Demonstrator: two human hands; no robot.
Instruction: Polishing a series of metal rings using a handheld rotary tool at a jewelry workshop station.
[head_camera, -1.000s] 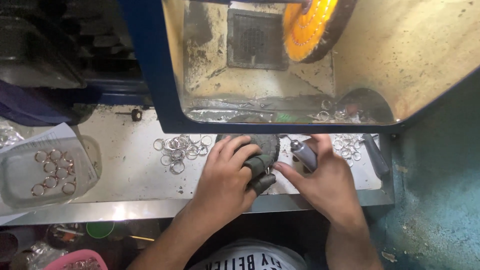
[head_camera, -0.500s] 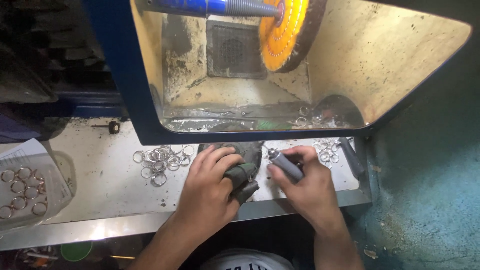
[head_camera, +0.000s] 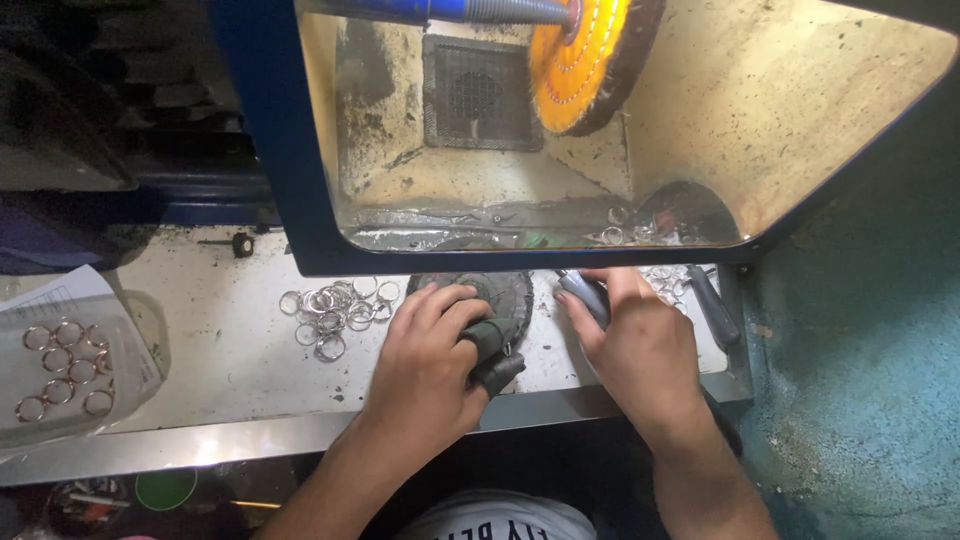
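Your left hand (head_camera: 425, 365) has its fingers clenched around a dark rag (head_camera: 493, 345) at the frame's lower centre, your right hand (head_camera: 640, 345) pinches a grey handle (head_camera: 585, 296) beside it, both low on the bench (head_camera: 200, 350), clear of the orange buffing wheel (head_camera: 580, 65) above.

Over the last sec the right hand (head_camera: 640, 350) has been shifted a bit toward the hood opening, w/ the grey handled tool (head_camera: 585, 295) now tucked under its fingers & pointed up-left, less of it seen than before. The left hand (head_camera: 430, 365) has been curled tighter over the dark cloth-wrapped piece (head_camera: 495, 345), thumb pressed onto it. The view itself has been tilted up, so more of the orange buffing wheel (head_camera: 590, 60) & its blue spindle (head_camera: 440, 10) is shown.
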